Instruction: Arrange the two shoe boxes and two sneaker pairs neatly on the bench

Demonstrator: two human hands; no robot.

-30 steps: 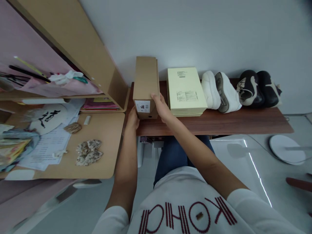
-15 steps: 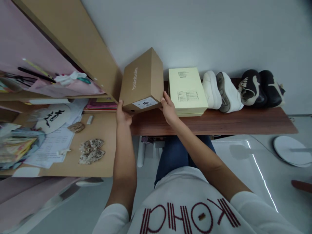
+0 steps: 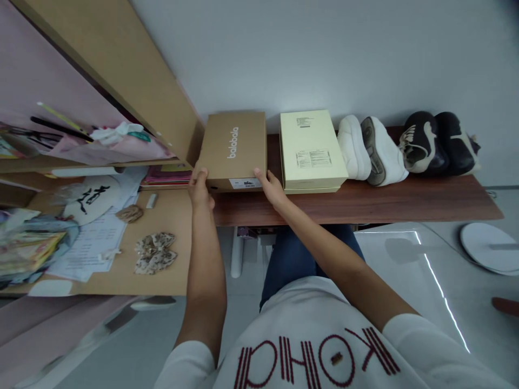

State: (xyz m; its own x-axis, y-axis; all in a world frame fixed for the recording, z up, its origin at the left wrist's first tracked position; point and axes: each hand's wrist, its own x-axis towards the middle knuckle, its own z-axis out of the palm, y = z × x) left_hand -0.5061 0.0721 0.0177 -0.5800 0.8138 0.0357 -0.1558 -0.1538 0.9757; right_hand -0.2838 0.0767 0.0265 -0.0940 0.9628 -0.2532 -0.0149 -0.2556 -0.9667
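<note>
A brown cardboard shoebox [image 3: 233, 143] marked "balabala" sits level at the left end of the dark wooden shelf [image 3: 324, 208], close to the wall. My left hand [image 3: 200, 189] grips its front left corner, thumb over the lid edge. At the front right corner, my right hand [image 3: 272, 188] is closed on the box, its thumb on the lid edge and its fingers along the right side. A pale yellow shoebox [image 3: 312, 143] stands just right of the brown one, with a narrow gap between them. The box's underside is hidden.
White shoes [image 3: 385, 151] and black shoes [image 3: 424, 143] line the shelf on the right. To the left stands a desk [image 3: 162, 281] with papers, a cloth hair bow [image 3: 155, 253] and a round white fan [image 3: 93, 200]. A tall wooden panel [image 3: 154, 70] borders the shelf's left end.
The brown shoebox has gone from tilted and turned to level and squared beside the yellow one. Both my hands have stayed on it, my right hand shifting slightly left.
</note>
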